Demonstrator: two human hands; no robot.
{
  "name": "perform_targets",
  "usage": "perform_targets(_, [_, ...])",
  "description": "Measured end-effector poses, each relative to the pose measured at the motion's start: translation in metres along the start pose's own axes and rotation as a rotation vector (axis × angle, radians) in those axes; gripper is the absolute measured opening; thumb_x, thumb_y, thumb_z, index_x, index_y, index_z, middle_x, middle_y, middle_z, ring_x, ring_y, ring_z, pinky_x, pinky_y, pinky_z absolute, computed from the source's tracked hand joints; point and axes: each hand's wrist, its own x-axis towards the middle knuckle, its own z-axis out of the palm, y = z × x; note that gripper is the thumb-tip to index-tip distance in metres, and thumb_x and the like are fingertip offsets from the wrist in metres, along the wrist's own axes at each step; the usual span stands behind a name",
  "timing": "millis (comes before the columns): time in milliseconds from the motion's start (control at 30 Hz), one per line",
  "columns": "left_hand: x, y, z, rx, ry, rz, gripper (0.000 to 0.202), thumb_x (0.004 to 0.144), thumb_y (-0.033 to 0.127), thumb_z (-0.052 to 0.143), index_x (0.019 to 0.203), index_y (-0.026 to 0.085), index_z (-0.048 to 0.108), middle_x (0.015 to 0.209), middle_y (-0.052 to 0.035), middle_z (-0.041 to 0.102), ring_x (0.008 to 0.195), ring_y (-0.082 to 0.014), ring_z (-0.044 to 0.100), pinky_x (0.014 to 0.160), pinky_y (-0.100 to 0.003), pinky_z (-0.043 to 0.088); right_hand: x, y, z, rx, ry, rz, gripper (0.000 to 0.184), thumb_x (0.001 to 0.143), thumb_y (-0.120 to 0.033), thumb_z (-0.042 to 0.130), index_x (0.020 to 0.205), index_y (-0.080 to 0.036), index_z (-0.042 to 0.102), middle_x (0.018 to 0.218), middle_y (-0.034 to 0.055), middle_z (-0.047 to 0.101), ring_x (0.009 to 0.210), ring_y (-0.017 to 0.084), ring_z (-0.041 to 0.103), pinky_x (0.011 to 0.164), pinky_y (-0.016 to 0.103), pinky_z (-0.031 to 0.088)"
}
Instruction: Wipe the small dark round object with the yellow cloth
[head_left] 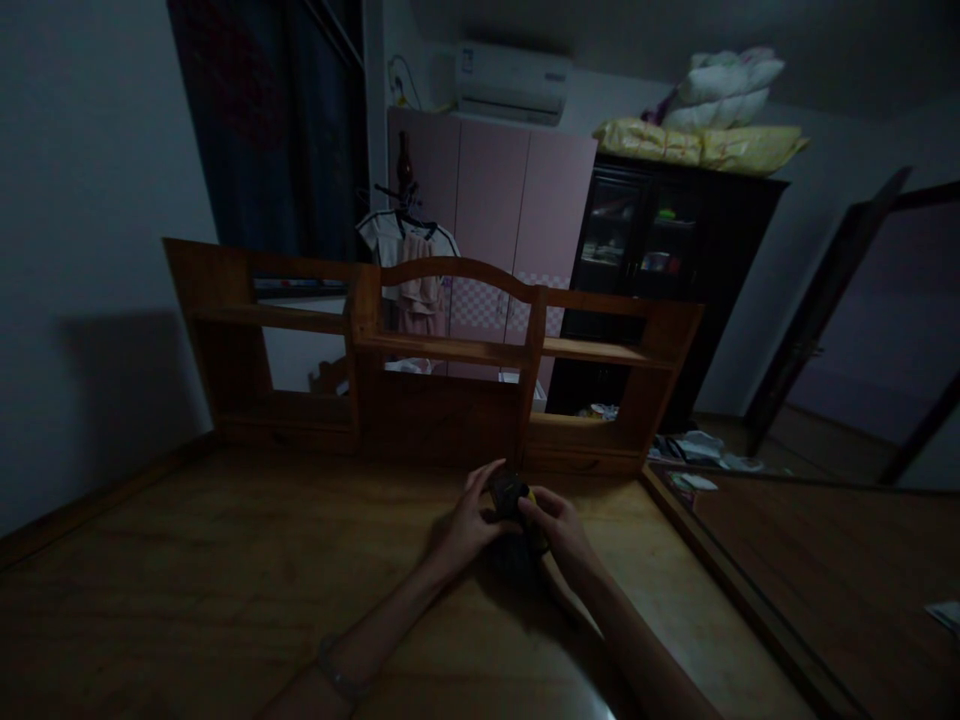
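Note:
In the head view a small, dark, blocky object [506,490] with a yellow edge is between my hands, just above the wooden surface. Its exact kind is too dim to make out. My left hand [474,520] is curled round its left side, thumb below and fingers above. On the right, my right hand [553,520] pinches the yellow-edged side with thumb and forefinger. A bracelet [341,670] circles my left wrist. Shadow falls under both hands and hides the object's underside.
The broad wooden surface [225,580] ends at a low wooden shelf unit [442,350] and has a raised rim [720,560] on the right. Beyond stand a pink wardrobe [491,190], a dark cabinet [735,240] and hanging clothes [409,260]. The room is dim.

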Motion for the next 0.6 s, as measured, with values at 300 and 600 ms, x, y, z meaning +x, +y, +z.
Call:
perform_targets(300, [-0.002,0.009,-0.001,-0.146,-0.081,-0.099,0.055,0.089,0.047,0.054,0.140,0.031,0.039,0.139,-0.0060,0.048,0.125,-0.0251,0.048,0.107,-0.039,0.035,0.001,-0.001,-0.003,0.001,0.043,0.053,0.037,0.073,-0.050,0.071,0.092,-0.018,0.069,0.083,0.0036,0.070,0.075,0.020,0.063,0.069,0.028,0.047])
perform_targets(600, [-0.003,-0.009,0.003,-0.133,0.013,-0.133,0.070,0.078,0.037,0.072,0.139,0.027,0.038,0.140,-0.0091,0.046,0.131,-0.0246,0.042,0.110,-0.041,0.031,0.004,0.007,-0.007,0.030,0.066,0.070,0.036,0.070,-0.047,0.075,0.090,-0.018,0.070,0.079,0.0015,0.069,0.066,0.015,0.060,0.060,0.023,0.043])
